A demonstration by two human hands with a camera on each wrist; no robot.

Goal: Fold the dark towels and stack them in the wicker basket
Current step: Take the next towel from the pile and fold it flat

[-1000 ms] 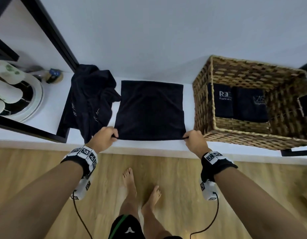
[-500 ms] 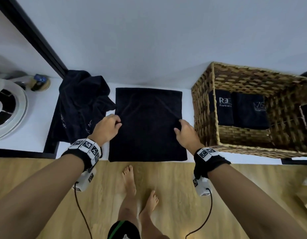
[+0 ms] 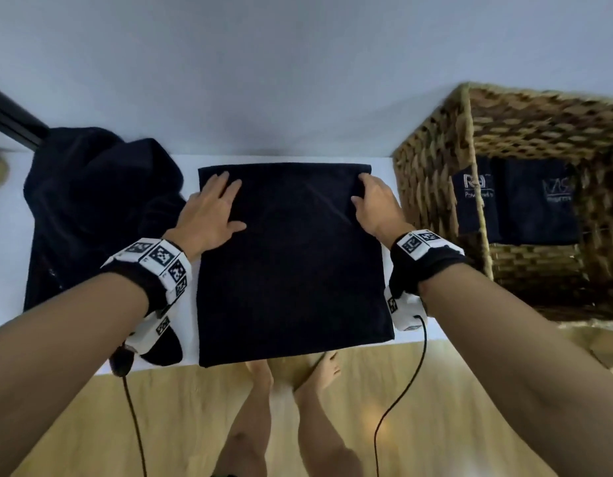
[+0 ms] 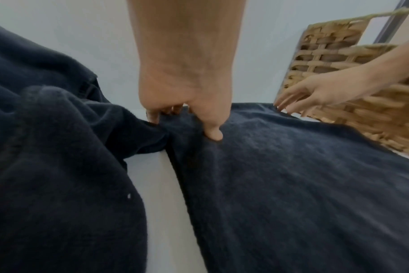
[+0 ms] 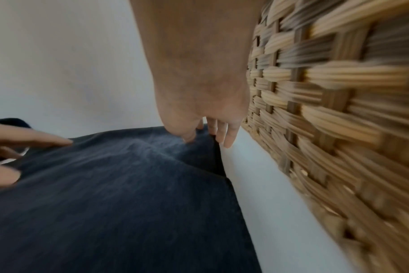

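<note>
Moved: your hands have gone from the towel's near corners to its far edge, carrying the fold over.
Towel: the dark towel (image 3: pixel 291 263) lies flat on the white table (image 3: pixel 9 242), between the heap and the basket.
Left hand: your left hand (image 3: pixel 209 215) presses flat, fingers spread; no grip.
Right hand: your right hand (image 3: pixel 375 204) pinches the far right corner.
Basket: the wicker basket (image 3: pixel 432 187) holds folded towels (image 3: pixel 535 208).
Heap: unfolded towels (image 3: pixel 92 208) left.
</note>
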